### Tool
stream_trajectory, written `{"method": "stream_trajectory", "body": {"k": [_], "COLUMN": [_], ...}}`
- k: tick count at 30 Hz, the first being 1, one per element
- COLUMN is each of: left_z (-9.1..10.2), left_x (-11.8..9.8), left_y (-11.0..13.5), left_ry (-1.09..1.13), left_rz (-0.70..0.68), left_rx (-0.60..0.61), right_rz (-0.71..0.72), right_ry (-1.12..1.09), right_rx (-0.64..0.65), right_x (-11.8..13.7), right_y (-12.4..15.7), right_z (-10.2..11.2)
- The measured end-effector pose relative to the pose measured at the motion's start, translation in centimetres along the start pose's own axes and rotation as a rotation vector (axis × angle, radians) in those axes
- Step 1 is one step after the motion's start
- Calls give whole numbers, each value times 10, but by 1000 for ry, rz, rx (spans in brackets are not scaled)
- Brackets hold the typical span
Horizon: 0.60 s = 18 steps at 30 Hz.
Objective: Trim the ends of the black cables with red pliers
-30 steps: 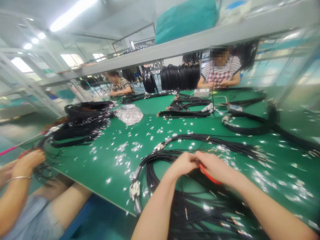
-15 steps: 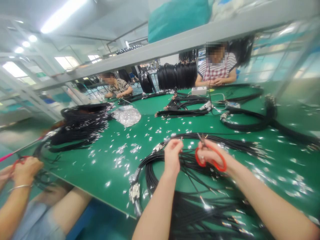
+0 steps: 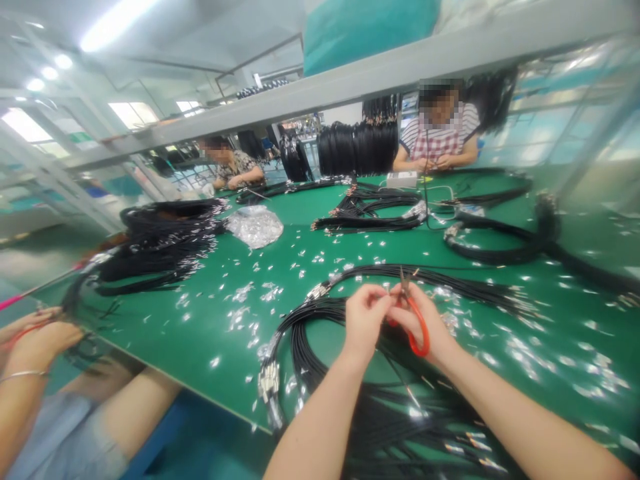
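My left hand point(image 3: 365, 320) is closed in a pinch on the end of a thin black cable, most of it hidden by the fingers. Right beside it, fingertips meeting, is my right hand point(image 3: 423, 313), wrapped around a pair of scissors point(image 3: 421, 333) with red handles. The blades point up and away from me. Under both hands lies a coiled bundle of black cables point(image 3: 300, 320) with metal connectors point(image 3: 270, 380) at its left end. More loose cables point(image 3: 385, 427) with bared tips spread below my forearms.
Small clear plastic bits point(image 3: 240, 297) are scattered over the green table point(image 3: 200, 347). A clear bag point(image 3: 255, 227) and a cable pile point(image 3: 155, 247) are at the left. Other bundles point(image 3: 370, 217) lie farther back. A co-worker's hands point(image 3: 50, 333) are at the left; two people sit opposite.
My left hand has moved right and now meets my right hand. The scissors have turned slightly, still in my right hand. The co-worker's hands at the left have shifted a little.
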<state>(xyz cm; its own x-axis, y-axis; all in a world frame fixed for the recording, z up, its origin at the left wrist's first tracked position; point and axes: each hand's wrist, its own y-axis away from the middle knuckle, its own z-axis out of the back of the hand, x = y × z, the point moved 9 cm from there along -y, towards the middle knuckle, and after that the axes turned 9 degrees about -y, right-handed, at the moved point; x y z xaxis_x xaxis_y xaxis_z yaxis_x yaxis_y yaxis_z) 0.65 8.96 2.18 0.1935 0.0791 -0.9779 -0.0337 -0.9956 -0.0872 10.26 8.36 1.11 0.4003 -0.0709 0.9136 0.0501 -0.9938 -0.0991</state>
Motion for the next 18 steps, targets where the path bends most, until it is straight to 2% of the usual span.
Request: {"method": "stream_trajectory", "body": {"k": [5,12,15,18], "left_z": [-1,7,4,-5], "left_x": [0,-7,-6,-4], "left_y": [0,-2,-1,0], "left_ry": [-22,-122,-95,-24], "left_rz": [-3,-86,-63,-12], "left_rx": [23,-39,-23,44], "right_rz": [30,90,95,90], "right_ry": [149,236,239,236], "right_rx": [56,-8,-35,-64], "right_x": [10,19,18,17], "right_y": [-1,0,-1,-3], "right_z": [0,5,10,14]}}
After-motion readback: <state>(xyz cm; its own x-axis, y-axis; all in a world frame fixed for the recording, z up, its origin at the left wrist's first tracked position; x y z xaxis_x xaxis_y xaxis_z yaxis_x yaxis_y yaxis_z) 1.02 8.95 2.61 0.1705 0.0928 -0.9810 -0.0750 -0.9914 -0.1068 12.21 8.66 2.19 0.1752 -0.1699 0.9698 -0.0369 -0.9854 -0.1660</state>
